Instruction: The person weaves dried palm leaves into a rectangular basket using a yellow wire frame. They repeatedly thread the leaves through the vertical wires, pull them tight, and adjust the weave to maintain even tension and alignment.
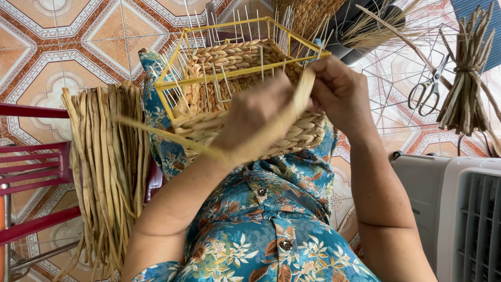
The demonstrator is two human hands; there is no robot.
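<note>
Here, strand point(167, 137) slanting leftward from both hands' grip.

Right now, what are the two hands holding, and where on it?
Both hands pinch one flat dried reed strip near its upper end, at the basket's rim.

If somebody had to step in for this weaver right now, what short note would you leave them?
Left hand: grips a flat straw strand trailing off to the left.
Right hand: pinches the same strand's upper end at the basket wall.
The basket sits on the lap, on a yellow wire frame.
Done: lower rows are braided.
Left: upper wires remain bare.
Spare straw hangs over the red chair; scissors lie on the floor.
</note>
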